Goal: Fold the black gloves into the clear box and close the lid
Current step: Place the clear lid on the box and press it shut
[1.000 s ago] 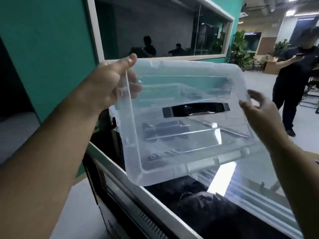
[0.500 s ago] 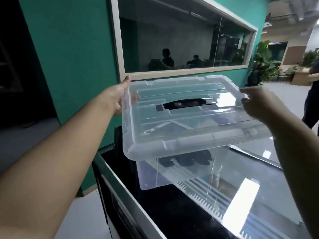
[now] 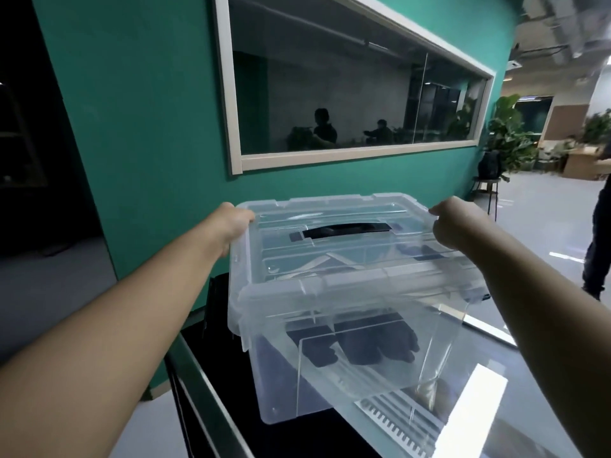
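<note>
Here the person stands at a glossy black cabinet point(image 3: 211, 385) set against a teal wall point(image 3: 142, 120), both bare arms stretched forward over a clear box point(image 3: 330, 375) that sits on the cabinet's top. The clear lid point(image 3: 347, 259) rests over the box, with its black handle point(image 3: 345, 230) lying flat across the middle. The left hand point(image 3: 233, 224) grips the lid's far left corner, fingers curled down over the rim and closed on the plastic. The right hand point(image 3: 458, 224) holds the far right corner the same way, fingers wrapped over the edge and thumb pointing inward along the rim. At the near left corner the lid's lip overlaps the box rim; along the right side I cannot tell whether it is seated or only resting there. Through the transparent front wall the black gloves point(image 3: 360, 342) show plainly, lying flat on the floor of the box, fingers pointing toward the near side, the pair side by side and touching. Behind the box a long framed window point(image 3: 347, 94) runs across the wall, with dim seated figures point(image 3: 324, 127) visible in the glass. Off to the right a leafy potted plant point(image 3: 504, 133) stands on a small stool, and another person's dark trouser leg point(image 3: 596, 246) shows at the frame's right edge, on the pale floor.
</note>
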Demonstrator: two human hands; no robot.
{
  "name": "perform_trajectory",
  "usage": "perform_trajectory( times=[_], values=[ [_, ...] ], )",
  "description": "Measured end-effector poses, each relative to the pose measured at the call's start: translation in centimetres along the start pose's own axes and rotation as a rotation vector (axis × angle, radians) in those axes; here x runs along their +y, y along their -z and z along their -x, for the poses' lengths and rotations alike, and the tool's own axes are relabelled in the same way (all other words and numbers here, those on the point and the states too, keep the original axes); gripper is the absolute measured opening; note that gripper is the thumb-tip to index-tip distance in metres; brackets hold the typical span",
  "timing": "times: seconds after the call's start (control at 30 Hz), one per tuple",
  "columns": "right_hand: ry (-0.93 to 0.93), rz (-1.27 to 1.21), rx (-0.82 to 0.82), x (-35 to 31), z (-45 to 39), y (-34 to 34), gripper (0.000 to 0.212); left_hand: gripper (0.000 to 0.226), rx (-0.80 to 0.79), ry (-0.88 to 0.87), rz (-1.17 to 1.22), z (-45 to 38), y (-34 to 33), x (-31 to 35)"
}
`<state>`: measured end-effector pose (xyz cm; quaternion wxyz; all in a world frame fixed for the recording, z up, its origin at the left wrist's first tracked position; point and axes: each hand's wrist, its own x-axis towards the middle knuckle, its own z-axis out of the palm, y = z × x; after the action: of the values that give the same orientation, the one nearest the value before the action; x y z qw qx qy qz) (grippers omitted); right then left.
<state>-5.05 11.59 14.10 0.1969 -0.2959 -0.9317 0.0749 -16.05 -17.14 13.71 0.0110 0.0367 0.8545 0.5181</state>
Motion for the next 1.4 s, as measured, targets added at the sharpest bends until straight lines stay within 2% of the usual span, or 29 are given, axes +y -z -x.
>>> perform_trajectory(
  times=[0.27,0.47,0.6,0.7,0.8,0.87,0.97,1.03,1.07,1.13,1.2,1.3,1.4],
  values=[
    [-0.023,0.091,-0.170,0.1,-1.0,-1.5,0.043,0.035,0.000,0.019,-0.114,-0.4,-0.8,-0.9],
    [0.094,0.071,-0.171,0.6,-0.9,-1.6,0.045,0.045,-0.026,0.060,-0.156,0.0,0.1,-1.8],
    [0.167,0.028,-0.233,2.0,-0.7,-1.1,0.044,0.030,-0.026,0.023,-0.213,0.4,-0.1,-2.6],
    [0.182,-0.017,-0.318,3.1,0.0,-0.8,0.046,0.015,-0.021,0.008,-0.150,0.4,-0.4,-3.3],
    [0.110,-0.392,-0.396,4.3,0.8,-1.3,0.044,0.006,-0.024,-0.025,-0.068,0.6,-0.5,-3.7],
    [0.063,-0.563,-0.403,4.4,1.0,-1.8,0.042,0.022,-0.032,-0.020,-0.012,0.8,-0.4,-3.7],
    [0.022,-0.653,-0.369,3.5,1.3,-2.4,0.042,0.010,-0.025,-0.054,0.032,0.9,0.3,-4.2],
    [-0.044,-0.693,-0.334,2.7,1.3,-2.7,0.046,0.046,-0.028,-0.018,0.076,0.8,1.2,-4.6],
    [-0.092,-0.695,-0.331,2.4,1.4,-2.9,0.046,0.046,-0.020,-0.007,0.095,0.8,1.5,-4.8],
    [-0.219,-0.716,-0.370,1.6,1.7,-3.1,0.040,0.033,-0.035,0.020,0.109,0.9,2.3,-5.1],
    [-0.317,-0.729,-0.408,0.5,2.0,-3.3,0.043,0.040,-0.021,0.091,0.108,0.9,3.2,-5.2],
    [-0.354,-0.728,-0.421,-1.4,2.2,-3.6,0.043,0.054,-0.016,0.186,0.106,0.5,5.0,-5.9],
    [-0.352,-0.748,-0.431,-2.8,2.4,-3.9,0.041,0.053,-0.143,0.262,0.056,0.7,6.4,-6.3]
  ],
)
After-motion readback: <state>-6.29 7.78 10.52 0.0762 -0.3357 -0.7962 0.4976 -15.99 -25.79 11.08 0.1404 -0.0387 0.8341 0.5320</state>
